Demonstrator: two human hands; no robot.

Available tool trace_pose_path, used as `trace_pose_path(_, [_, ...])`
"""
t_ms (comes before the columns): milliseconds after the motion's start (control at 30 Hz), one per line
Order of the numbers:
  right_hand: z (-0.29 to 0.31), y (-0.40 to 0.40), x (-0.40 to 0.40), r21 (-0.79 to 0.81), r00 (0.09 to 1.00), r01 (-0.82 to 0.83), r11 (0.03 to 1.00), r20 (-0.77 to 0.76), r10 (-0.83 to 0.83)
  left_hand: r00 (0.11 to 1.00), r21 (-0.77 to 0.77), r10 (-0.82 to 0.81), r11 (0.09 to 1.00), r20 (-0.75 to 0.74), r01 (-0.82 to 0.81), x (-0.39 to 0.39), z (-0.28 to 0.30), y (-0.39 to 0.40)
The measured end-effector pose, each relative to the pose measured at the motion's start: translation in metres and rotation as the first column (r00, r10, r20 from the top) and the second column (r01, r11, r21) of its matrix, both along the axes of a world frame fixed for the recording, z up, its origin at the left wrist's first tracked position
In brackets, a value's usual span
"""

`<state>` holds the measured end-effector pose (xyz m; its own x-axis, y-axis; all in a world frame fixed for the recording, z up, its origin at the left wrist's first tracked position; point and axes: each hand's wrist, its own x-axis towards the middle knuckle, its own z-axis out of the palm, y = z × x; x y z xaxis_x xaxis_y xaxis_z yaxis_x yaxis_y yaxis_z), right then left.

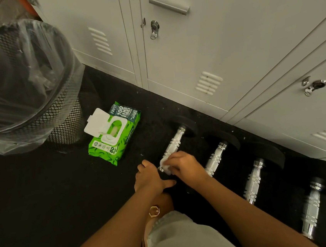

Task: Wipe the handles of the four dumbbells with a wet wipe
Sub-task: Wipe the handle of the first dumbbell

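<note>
Several dumbbells with chrome handles and black ends lie in a row on the dark floor along the lockers. My right hand (184,164) holds a white wet wipe (165,163) wrapped on the near end of the leftmost dumbbell's handle (173,143). My left hand (149,178) rests on that dumbbell's near black end, fingers spread over it. The other handles lie to the right: the second (215,158), the third (253,181) and the fourth (312,210).
A green wet-wipe pack (115,133) lies on the floor with its white lid flipped open. A black mesh bin (23,87) lined with a clear bag stands at the left. Grey lockers (210,48) run along the back. My knee (182,236) is below the hands.
</note>
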<state>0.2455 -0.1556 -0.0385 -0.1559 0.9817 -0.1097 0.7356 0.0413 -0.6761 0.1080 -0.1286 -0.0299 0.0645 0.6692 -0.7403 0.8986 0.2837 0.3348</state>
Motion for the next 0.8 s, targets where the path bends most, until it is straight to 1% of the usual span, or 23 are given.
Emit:
trace_pose_path(67, [-0.002,0.006,0.008,-0.006,0.984,0.175,0.985,0.033,-0.175,1.000,0.004,-0.003,1.000,-0.009,0.003,0.000,0.000,0.001])
trace_pose_path(100, [-0.001,0.007,0.007,0.001,0.977,0.204,0.979,0.056,-0.204,1.000,0.002,-0.003,1.000,-0.016,0.003,0.000,0.000,0.001])
trace_pose_path(133, [0.002,0.005,0.002,0.017,0.981,0.181,0.983,0.065,-0.182,1.000,-0.004,-0.001,1.000,-0.019,0.001,0.000,-0.001,0.001])
trace_pose_path(200, [0.002,-0.005,-0.009,0.014,0.997,0.045,0.999,0.057,-0.046,1.000,-0.020,0.008,1.000,-0.012,-0.008,0.000,-0.001,0.001])
trace_pose_path(233, [0.001,-0.009,-0.011,0.027,0.999,0.017,1.000,0.051,-0.018,1.000,-0.024,0.009,1.000,-0.006,-0.009,-0.001,-0.001,0.001])
trace_pose_path(267, [0.001,-0.008,-0.009,0.031,0.998,0.040,0.999,0.048,-0.041,1.000,-0.024,0.007,1.000,-0.003,-0.007,-0.001,-0.002,0.001])
trace_pose_path(300, [0.001,-0.004,-0.005,0.023,0.992,0.118,0.993,0.044,-0.119,1.000,-0.020,0.004,1.000,-0.002,-0.004,-0.001,-0.002,0.002])
trace_pose_path(367, [-0.003,0.007,0.004,-0.015,0.947,0.317,0.948,0.058,-0.316,1.000,-0.016,0.001,1.000,-0.004,-0.001,-0.001,-0.001,0.002])
trace_pose_path(400, [-0.004,0.010,0.005,-0.022,0.928,0.368,0.930,0.071,-0.366,1.000,-0.016,0.003,1.000,-0.007,-0.003,-0.001,-0.001,0.002])
trace_pose_path(433, [-0.003,0.009,0.003,-0.027,0.924,0.376,0.926,0.079,-0.373,1.000,-0.018,0.005,1.000,-0.008,-0.005,-0.001,-0.002,0.003])
trace_pose_path(533, [-0.001,-0.008,-0.014,-0.031,0.961,0.274,0.961,0.032,-0.273,1.000,-0.017,0.010,1.000,-0.002,-0.010,-0.002,-0.003,0.001])
trace_pose_path(600, [0.001,-0.013,-0.014,-0.056,0.967,0.253,0.966,0.024,-0.252,1.000,-0.017,0.008,1.000,0.001,-0.008,-0.002,-0.004,0.001])
trace_pose_path(800, [-0.003,0.012,-0.002,-0.069,0.901,0.434,0.898,0.039,-0.432,1.000,-0.013,-0.003,1.000,-0.008,0.003,-0.002,-0.006,0.004])
